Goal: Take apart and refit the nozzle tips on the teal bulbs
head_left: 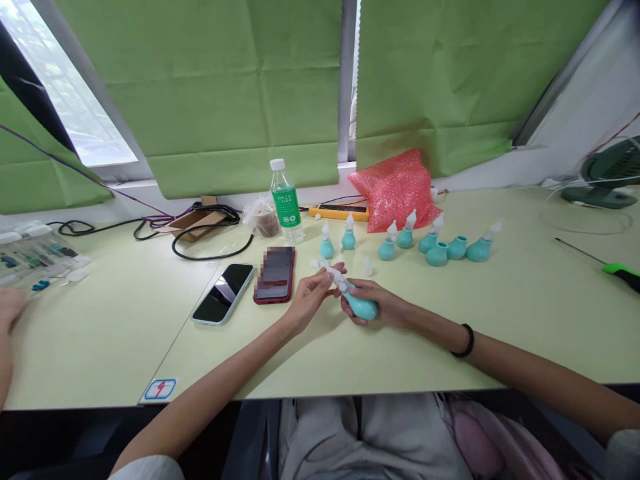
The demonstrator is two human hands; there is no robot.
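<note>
My right hand (384, 308) wraps around a teal rubber bulb (363, 307) lying low over the table. My left hand (311, 295) pinches the clear white nozzle tip (336, 276) at the bulb's upper end. Both hands meet just right of the two phones. Several more teal bulbs (437, 248) stand behind them, some with white tips, some bare. Loose white tips (367, 267) lie between that row and my hands.
A phone in a pale case (223, 293) and a red-cased phone (275, 275) lie left of my hands. Behind stand a water bottle (286, 203), pink bubble wrap (397, 188), a power strip (339, 212) and cables (205, 230). A screwdriver (613, 268) lies right; another person's hand (7, 313) rests far left.
</note>
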